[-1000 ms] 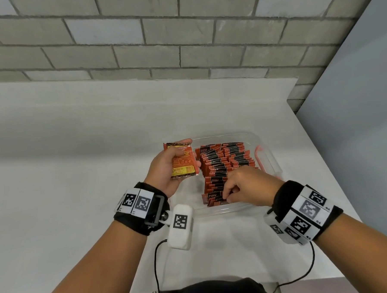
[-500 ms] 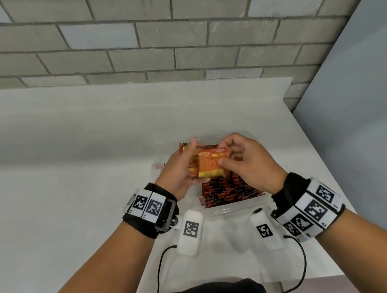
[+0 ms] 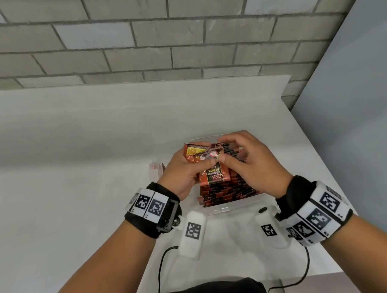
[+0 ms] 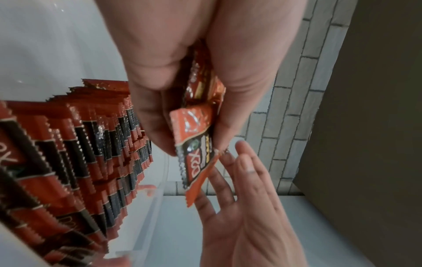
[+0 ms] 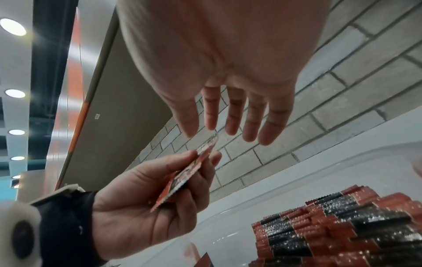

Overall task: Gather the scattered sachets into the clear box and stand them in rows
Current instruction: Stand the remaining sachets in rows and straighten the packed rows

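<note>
Our right hand (image 3: pixel 254 163) has come up from the rows in the box (image 3: pixel 231 208) and now hovers open-fingered beside the sachets (image 3: pixel 208 165) that our left hand (image 3: pixel 182 171) pinches above the box; we judge it is about to take one to stand.

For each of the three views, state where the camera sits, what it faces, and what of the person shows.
Head: worn high, looking down at the clear plastic box; both forearms show.
Left wrist: looks along the left hand pinching orange foil sachets.
Right wrist: looks along the open right hand toward the grey brick wall.
Shared: both wrist views show the held sachets and the standing rows of sachets.
</note>
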`<act>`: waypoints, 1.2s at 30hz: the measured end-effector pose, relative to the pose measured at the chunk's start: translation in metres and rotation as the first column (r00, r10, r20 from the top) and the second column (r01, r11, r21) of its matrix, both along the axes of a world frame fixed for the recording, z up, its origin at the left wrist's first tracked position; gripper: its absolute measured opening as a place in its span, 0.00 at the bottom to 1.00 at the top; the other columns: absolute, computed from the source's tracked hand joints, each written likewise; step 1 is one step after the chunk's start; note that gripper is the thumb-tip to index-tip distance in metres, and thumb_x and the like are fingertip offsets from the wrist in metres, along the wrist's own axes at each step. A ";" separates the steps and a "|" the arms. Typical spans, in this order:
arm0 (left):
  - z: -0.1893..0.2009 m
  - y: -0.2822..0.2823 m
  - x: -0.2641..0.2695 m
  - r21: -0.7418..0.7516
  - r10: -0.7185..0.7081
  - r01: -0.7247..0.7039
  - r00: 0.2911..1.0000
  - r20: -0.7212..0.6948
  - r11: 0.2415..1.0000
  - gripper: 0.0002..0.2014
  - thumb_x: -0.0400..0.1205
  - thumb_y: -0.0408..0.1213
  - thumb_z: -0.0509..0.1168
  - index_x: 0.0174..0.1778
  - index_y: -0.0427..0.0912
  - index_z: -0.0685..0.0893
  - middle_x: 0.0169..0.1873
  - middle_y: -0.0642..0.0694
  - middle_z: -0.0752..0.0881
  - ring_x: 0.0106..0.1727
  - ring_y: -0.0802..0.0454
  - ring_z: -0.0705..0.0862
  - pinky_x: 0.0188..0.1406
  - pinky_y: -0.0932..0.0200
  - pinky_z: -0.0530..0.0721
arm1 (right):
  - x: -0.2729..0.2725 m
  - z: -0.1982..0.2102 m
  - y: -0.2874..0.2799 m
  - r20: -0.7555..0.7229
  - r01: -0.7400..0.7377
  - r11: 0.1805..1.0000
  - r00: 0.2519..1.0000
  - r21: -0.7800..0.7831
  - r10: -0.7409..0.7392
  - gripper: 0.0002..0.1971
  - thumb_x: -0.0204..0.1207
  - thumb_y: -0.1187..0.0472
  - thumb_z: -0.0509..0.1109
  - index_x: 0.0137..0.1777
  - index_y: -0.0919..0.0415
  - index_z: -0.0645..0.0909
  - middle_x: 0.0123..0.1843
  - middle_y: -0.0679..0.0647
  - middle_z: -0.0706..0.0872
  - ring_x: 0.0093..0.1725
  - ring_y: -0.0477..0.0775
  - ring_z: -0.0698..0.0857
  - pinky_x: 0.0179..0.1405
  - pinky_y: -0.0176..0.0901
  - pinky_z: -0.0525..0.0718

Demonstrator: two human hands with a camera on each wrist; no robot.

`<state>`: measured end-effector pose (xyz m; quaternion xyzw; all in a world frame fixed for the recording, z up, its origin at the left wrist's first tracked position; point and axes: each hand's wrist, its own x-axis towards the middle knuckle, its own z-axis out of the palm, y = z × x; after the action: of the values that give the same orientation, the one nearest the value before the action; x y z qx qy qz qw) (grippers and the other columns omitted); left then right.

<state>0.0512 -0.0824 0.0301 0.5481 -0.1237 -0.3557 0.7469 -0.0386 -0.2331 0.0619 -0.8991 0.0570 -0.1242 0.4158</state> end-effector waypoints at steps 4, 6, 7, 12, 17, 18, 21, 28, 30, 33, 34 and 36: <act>0.000 -0.006 -0.006 -0.009 -0.036 0.036 0.999 -0.001 0.999 0.23 0.73 0.19 0.70 0.64 0.31 0.79 0.49 0.38 0.88 0.47 0.46 0.89 0.43 0.53 0.88 | 0.003 0.002 -0.003 -0.067 0.029 0.998 0.997 0.060 -0.025 0.08 0.76 0.58 0.73 0.54 0.53 0.85 0.46 0.48 0.88 0.42 0.41 0.84 0.41 0.26 0.80; 0.001 -0.006 -0.007 -0.008 -0.045 0.045 0.999 -0.018 0.999 0.21 0.72 0.25 0.72 0.61 0.37 0.81 0.47 0.42 0.89 0.46 0.47 0.90 0.39 0.53 0.89 | 0.004 0.002 -0.006 -0.086 0.052 0.993 0.995 0.104 -0.044 0.03 0.76 0.59 0.73 0.49 0.54 0.86 0.42 0.51 0.88 0.41 0.46 0.85 0.41 0.34 0.84; 0.001 -0.006 -0.007 -0.006 -0.055 0.055 0.998 -0.028 0.998 0.21 0.71 0.29 0.72 0.61 0.40 0.81 0.47 0.43 0.90 0.46 0.47 0.90 0.36 0.53 0.89 | 0.005 0.002 -0.008 -0.087 0.065 0.990 0.995 0.122 -0.054 0.02 0.77 0.59 0.72 0.47 0.55 0.86 0.42 0.52 0.88 0.42 0.50 0.85 0.42 0.39 0.85; -0.005 0.001 -0.002 -0.023 -0.075 0.073 0.996 -0.053 0.997 0.20 0.75 0.19 0.68 0.59 0.44 0.81 0.45 0.44 0.90 0.42 0.48 0.90 0.34 0.57 0.89 | 0.006 -0.001 -0.011 -0.068 0.179 0.946 0.984 0.270 -0.167 0.04 0.77 0.61 0.72 0.42 0.59 0.83 0.43 0.57 0.89 0.44 0.61 0.87 0.44 0.55 0.88; -0.005 0.000 0.005 0.000 0.031 -0.031 0.999 0.031 1.000 0.18 0.75 0.18 0.69 0.57 0.41 0.82 0.46 0.40 0.89 0.40 0.43 0.87 0.33 0.57 0.89 | 0.009 -0.001 -0.010 -0.143 0.208 0.922 0.975 0.327 -0.170 0.03 0.78 0.62 0.71 0.45 0.58 0.80 0.40 0.52 0.87 0.35 0.48 0.85 0.36 0.41 0.83; -0.004 0.000 0.007 0.010 0.040 -0.040 0.998 0.049 0.999 0.19 0.74 0.18 0.69 0.57 0.40 0.82 0.46 0.38 0.89 0.38 0.44 0.86 0.32 0.56 0.89 | 0.009 0.001 -0.011 -0.165 0.201 0.917 0.974 0.343 -0.152 0.03 0.78 0.63 0.70 0.48 0.56 0.80 0.40 0.50 0.87 0.36 0.47 0.84 0.35 0.38 0.82; 0.001 -0.001 0.011 0.041 0.020 -0.024 0.995 0.101 0.999 0.20 0.73 0.16 0.70 0.57 0.38 0.82 0.43 0.34 0.86 0.29 0.48 0.83 0.28 0.58 0.87 | 0.010 0.006 -0.018 -0.214 0.142 0.921 0.975 0.363 -0.066 0.08 0.78 0.64 0.71 0.55 0.55 0.82 0.38 0.47 0.89 0.36 0.44 0.85 0.34 0.36 0.83; 0.003 -0.005 0.017 0.011 0.098 -0.099 0.993 0.072 0.995 0.20 0.71 0.25 0.73 0.58 0.36 0.80 0.49 0.36 0.88 0.50 0.39 0.88 0.46 0.47 0.89 | 0.007 0.010 -0.023 -0.220 0.145 0.721 0.975 0.677 0.011 0.03 0.74 0.68 0.71 0.40 0.64 0.84 0.31 0.52 0.87 0.27 0.47 0.84 0.25 0.33 0.83; 0.003 -0.008 0.016 0.015 0.106 -0.107 0.992 0.073 0.994 0.19 0.72 0.24 0.73 0.58 0.36 0.79 0.49 0.37 0.88 0.52 0.38 0.88 0.47 0.44 0.89 | 0.007 0.010 -0.023 -0.232 0.171 0.705 0.973 0.689 -0.008 0.02 0.74 0.68 0.71 0.40 0.63 0.84 0.33 0.54 0.88 0.29 0.49 0.84 0.25 0.34 0.83; 0.005 -0.009 0.019 0.069 0.065 -0.076 0.987 0.144 0.995 0.18 0.71 0.22 0.74 0.53 0.41 0.82 0.44 0.42 0.88 0.49 0.40 0.88 0.43 0.45 0.88 | 0.007 0.012 -0.028 -0.255 0.161 0.755 0.967 0.636 0.008 0.05 0.74 0.67 0.73 0.50 0.63 0.84 0.36 0.55 0.89 0.30 0.49 0.83 0.25 0.37 0.81; 0.005 -0.010 0.020 0.082 0.043 -0.057 0.984 0.170 0.995 0.18 0.70 0.22 0.75 0.52 0.42 0.82 0.43 0.43 0.88 0.49 0.42 0.88 0.44 0.47 0.88 | 0.007 0.012 -0.029 -0.264 0.145 0.782 0.964 0.606 0.026 0.08 0.74 0.66 0.73 0.53 0.62 0.84 0.35 0.53 0.89 0.29 0.47 0.82 0.26 0.36 0.81; 0.008 -0.011 0.019 0.083 0.010 -0.026 0.983 0.182 0.996 0.18 0.70 0.22 0.75 0.53 0.43 0.83 0.44 0.44 0.88 0.48 0.44 0.88 0.44 0.48 0.88 | 0.007 0.011 -0.031 -0.246 0.126 0.821 0.969 0.557 0.018 0.09 0.73 0.67 0.74 0.53 0.64 0.85 0.33 0.52 0.89 0.27 0.44 0.83 0.27 0.35 0.81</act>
<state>0.0705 -0.0930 0.0380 0.6107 -0.1711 -0.3025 0.7115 -0.0321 -0.2644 0.0727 -0.7407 0.1667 -0.0037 0.6508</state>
